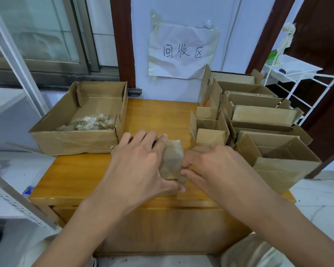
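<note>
A small cardboard box (172, 160), brown, creased and glossy with tape on its top, lies at the near middle of the honey-coloured wooden tabletop (158, 116). The left hand (141, 162) spreads wide over its left half, fingers reaching to the far edge and thumb hooked round the near corner. The right hand (212, 166) is narrow, its curled fingertips pinching the box's right edge.

On the left stands a shallow open carton (75, 139) of corrugated board, with a heap of crumpled clear tape scraps (91, 123) inside. On the right, open cardboard boxes (264, 114) are packed in tight rows, flaps upright. A wrinkled white paper sign (183, 53) is taped to the far wall, and a white wire rack (305, 83) stands far right.
</note>
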Demonstrator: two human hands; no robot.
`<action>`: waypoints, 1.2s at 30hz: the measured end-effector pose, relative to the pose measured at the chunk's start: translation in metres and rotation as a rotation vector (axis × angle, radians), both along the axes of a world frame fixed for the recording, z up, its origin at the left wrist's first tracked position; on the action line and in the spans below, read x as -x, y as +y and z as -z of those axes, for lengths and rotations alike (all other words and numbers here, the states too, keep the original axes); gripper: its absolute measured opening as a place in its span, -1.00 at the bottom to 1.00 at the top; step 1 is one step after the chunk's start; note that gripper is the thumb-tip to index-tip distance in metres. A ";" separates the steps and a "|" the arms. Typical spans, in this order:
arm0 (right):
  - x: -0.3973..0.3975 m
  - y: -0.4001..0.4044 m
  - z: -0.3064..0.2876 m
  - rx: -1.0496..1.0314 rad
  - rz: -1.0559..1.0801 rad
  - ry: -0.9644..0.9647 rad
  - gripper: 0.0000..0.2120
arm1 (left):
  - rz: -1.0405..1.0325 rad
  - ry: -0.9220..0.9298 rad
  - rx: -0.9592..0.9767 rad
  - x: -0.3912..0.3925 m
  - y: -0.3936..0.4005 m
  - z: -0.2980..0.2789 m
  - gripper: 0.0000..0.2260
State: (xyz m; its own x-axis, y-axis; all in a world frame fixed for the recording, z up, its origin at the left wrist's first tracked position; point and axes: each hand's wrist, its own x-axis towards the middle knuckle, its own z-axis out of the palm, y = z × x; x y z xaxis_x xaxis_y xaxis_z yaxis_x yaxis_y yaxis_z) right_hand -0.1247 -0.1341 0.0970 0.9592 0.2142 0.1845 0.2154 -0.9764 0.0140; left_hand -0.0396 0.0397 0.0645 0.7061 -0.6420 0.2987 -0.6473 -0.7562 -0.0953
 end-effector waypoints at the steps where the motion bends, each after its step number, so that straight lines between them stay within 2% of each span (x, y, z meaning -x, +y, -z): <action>1: 0.000 0.003 0.001 0.040 -0.003 -0.005 -0.86 | -0.005 0.011 -0.001 0.000 0.000 -0.001 0.14; 2: 0.000 0.005 0.005 0.116 0.006 -0.037 -0.79 | -0.014 0.022 -0.004 0.000 -0.001 -0.002 0.15; 4: -0.002 0.005 0.013 0.161 0.034 -0.043 -0.52 | -0.027 0.037 -0.019 -0.001 -0.003 -0.004 0.19; 7: -0.006 0.005 0.017 0.207 0.029 -0.064 -0.41 | -0.025 0.037 -0.025 -0.002 -0.004 -0.007 0.19; 11: -0.017 0.008 0.006 0.153 -0.065 -0.085 -0.56 | -0.024 0.040 -0.021 -0.005 -0.002 -0.006 0.17; 14: -0.021 0.003 0.004 -0.058 0.068 0.010 -0.86 | -0.038 0.036 -0.004 -0.007 -0.001 -0.004 0.16; 16: -0.015 0.001 0.008 -0.152 0.090 -0.027 -0.91 | -0.052 0.034 -0.001 -0.007 -0.001 -0.003 0.16; 18: -0.009 0.000 0.005 -0.075 0.077 -0.028 -0.86 | -0.051 0.043 -0.004 -0.007 -0.002 -0.005 0.13; 21: -0.009 -0.001 -0.012 0.187 0.029 0.029 -0.70 | -0.035 0.040 -0.020 -0.007 -0.003 -0.005 0.11; 25: -0.021 0.013 -0.023 0.529 -0.131 0.028 -0.74 | -0.041 0.033 -0.019 -0.009 -0.003 -0.002 0.11; 27: -0.027 0.022 -0.026 0.610 -0.166 0.038 -0.77 | -0.036 0.031 -0.001 -0.010 -0.003 -0.001 0.11; 30: -0.039 0.015 -0.032 0.495 -0.178 0.101 -0.76 | -0.029 0.044 0.021 -0.010 0.000 0.001 0.10; 32: -0.042 0.002 -0.027 0.287 -0.152 0.119 -0.72 | -0.034 0.048 0.032 -0.009 0.001 0.001 0.09; 36: -0.025 -0.009 0.007 -0.254 0.045 -0.011 -0.74 | -0.044 0.060 0.042 -0.006 -0.002 0.000 0.09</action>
State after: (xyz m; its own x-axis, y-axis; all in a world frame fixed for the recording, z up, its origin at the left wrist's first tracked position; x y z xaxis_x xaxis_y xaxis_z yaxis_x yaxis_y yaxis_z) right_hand -0.1000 -0.1430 0.0896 0.9644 0.1163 0.2376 0.1724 -0.9575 -0.2313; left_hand -0.0339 0.0375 0.0642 0.7508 -0.5976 0.2813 -0.6168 -0.7867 -0.0250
